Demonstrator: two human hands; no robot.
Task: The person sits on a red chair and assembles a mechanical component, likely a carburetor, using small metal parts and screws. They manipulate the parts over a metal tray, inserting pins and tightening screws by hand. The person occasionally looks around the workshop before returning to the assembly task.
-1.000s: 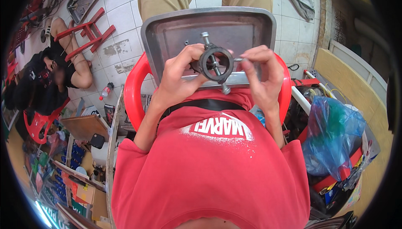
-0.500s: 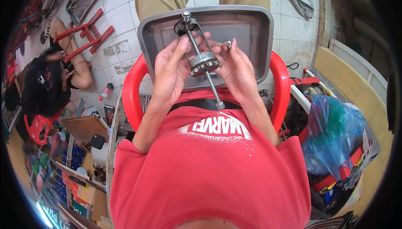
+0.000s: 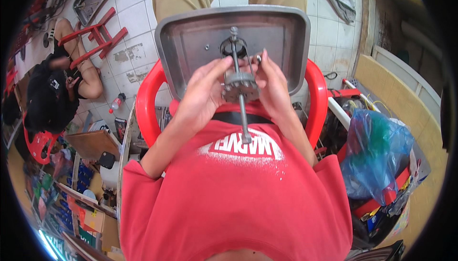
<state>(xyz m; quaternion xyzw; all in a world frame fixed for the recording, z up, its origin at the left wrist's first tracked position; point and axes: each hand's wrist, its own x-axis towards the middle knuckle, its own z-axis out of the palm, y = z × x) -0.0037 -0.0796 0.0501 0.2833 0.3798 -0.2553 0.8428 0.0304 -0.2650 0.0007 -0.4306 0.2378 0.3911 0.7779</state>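
Bright centre, black curved fisheye rim

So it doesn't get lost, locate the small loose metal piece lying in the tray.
In the head view, the piece lies left of centre in the tray, beyond the left hand and left of the metal assembly.
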